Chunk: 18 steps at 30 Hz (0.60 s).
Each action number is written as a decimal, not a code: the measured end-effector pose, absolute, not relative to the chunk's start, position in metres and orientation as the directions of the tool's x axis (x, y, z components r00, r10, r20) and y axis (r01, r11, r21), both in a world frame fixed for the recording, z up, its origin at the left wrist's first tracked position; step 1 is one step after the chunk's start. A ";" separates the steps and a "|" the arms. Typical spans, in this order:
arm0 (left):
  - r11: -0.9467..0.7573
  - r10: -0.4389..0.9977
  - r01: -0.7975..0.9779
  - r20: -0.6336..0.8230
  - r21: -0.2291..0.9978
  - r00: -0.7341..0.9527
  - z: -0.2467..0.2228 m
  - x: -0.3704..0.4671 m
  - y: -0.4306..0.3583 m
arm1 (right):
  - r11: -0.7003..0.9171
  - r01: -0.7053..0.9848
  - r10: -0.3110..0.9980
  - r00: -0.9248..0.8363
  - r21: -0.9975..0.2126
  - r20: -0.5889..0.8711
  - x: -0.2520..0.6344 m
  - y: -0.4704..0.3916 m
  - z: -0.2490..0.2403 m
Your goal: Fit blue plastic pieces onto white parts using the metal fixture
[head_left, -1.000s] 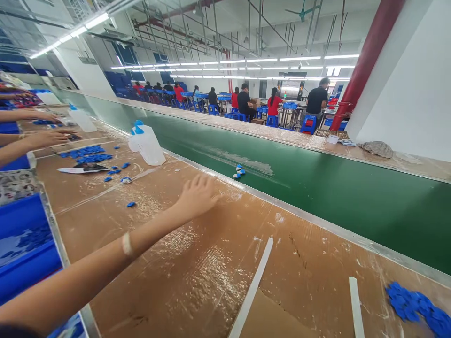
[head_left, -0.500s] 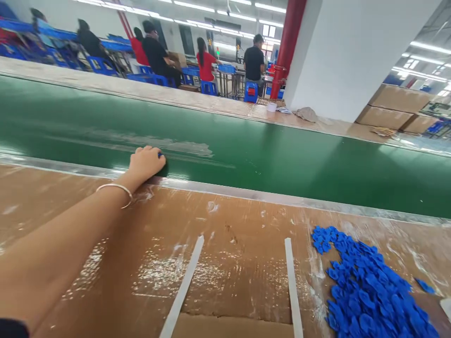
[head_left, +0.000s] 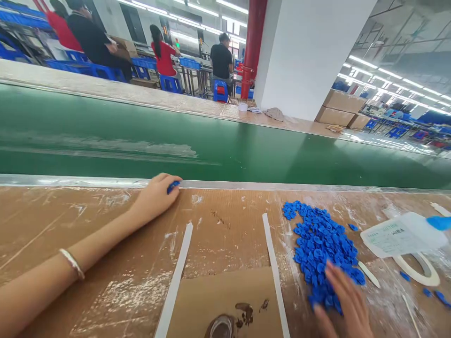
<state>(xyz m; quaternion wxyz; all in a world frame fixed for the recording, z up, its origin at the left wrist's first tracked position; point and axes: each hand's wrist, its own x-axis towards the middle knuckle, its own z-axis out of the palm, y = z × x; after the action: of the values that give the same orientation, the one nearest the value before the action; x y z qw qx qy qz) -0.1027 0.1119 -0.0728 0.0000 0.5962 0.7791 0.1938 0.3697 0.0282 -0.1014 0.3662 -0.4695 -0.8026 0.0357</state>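
Fingers (head_left: pixel 171 179) curled, your left hand (head_left: pixel 157 196) grips a blue bit (head_left: pixel 172 187) beside the green belt (head_left: pixel 253 152); your right, fingers loosely open, is over the blue pile (head_left: pixel 322 239) on the tabletop (head_left: pixel 229 234). Pinch lightly there, avoiding scatter.

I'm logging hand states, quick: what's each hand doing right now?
Left hand: closed, holding a blue piece.
Right hand: open, slightly blurred, at the near end of the pile of blue pieces.
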 end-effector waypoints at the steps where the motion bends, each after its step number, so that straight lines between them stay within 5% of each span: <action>1: 0.139 0.941 0.929 0.246 0.344 -0.232 -0.076 -0.091 0.103 | 0.545 0.793 0.765 -0.337 -0.273 0.548 0.378 0.054 -0.103; 4: -0.072 0.936 0.863 0.332 0.500 -0.114 -0.087 -0.064 0.077 | 0.233 0.954 0.939 -0.170 -0.191 0.301 0.394 0.119 -0.108; 6: -0.148 0.921 0.806 0.377 0.573 -0.099 -0.094 -0.053 0.062 | 0.181 0.968 0.967 -0.142 -0.176 0.212 0.392 0.144 -0.110; 18: -0.349 0.826 0.770 0.564 0.533 -0.016 -0.102 -0.036 0.036 | 0.516 0.850 0.846 -0.488 -0.102 0.215 0.324 0.114 -0.096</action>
<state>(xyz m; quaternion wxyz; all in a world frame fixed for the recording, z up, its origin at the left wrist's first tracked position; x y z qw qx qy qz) -0.0359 0.0359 -0.1018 0.0322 0.7006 0.5694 0.4288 0.3244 0.1137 -0.0963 0.1196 -0.4916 -0.8625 -0.0090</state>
